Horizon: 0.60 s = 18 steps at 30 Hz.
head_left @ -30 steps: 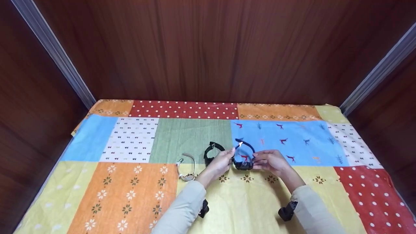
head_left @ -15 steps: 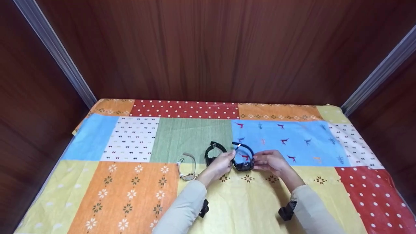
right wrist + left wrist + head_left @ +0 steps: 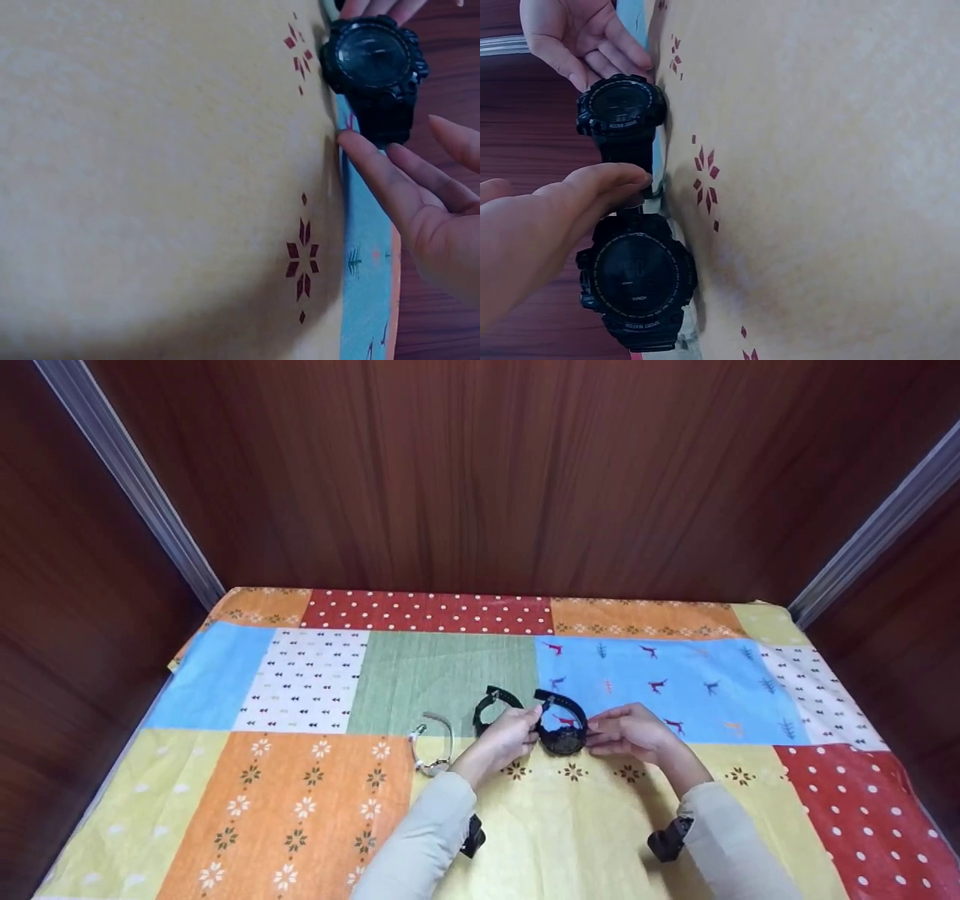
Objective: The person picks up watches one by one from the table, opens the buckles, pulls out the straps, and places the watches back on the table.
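Two black sport watches stand on their sides on the cloth, straps curved upward. The right-hand watch (image 3: pixel 562 737) sits between my hands, its dial facing me. My left hand (image 3: pixel 508 741) reaches between the two watches, its straight fingers against the near side of that watch's strap. My right hand (image 3: pixel 628 732) is on the other side, fingertips touching the strap, with the thumb held apart in the right wrist view. The other black watch (image 3: pixel 636 276) is partly hidden behind my left hand in the head view. A pale-strapped watch (image 3: pixel 433 766) stands further left.
A patchwork tablecloth (image 3: pixel 300 810) covers the table. Dark wood panels (image 3: pixel 450 472) rise behind and at both sides, with metal strips (image 3: pixel 127 472) at the corners. Black wrist cameras (image 3: pixel 667 840) hang below the sleeves.
The right-hand watch has turned and settled so its dial shows more fully and its strap end sits further left. My right thumb and fingers have loosened from it slightly.
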{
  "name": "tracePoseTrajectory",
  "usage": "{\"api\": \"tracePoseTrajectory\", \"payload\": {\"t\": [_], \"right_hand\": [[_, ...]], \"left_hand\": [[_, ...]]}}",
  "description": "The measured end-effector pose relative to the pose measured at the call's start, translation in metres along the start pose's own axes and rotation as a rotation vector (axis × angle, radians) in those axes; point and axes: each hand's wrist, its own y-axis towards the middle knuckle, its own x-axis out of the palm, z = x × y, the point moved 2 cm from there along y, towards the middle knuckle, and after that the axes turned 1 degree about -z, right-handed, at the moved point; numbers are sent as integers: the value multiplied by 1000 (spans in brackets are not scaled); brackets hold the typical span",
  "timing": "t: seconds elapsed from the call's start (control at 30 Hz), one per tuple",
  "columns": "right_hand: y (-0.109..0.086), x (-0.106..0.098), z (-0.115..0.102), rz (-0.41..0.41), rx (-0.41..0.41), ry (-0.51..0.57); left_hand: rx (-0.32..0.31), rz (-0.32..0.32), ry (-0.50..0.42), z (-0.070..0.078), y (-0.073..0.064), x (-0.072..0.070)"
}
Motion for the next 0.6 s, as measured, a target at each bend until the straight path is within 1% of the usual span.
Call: {"api": "tracePoseTrajectory", "payload": {"t": [0.17,0.27,0.43,0.6], "right_hand": [[-1,-2,-2,-35,12,-30],[-1,-3,-2,-49,10,-36],[-3,-4,-4,-57,-10,-66],[-8,-7,-9,-38,-35,-100]], "left_hand": [[-3,18,-9,1,-2,-1],[0,8,6,2,-4,-4],[25,-60,44,7,-12,-10],[60,-109,94,17,-22,-26]]}}
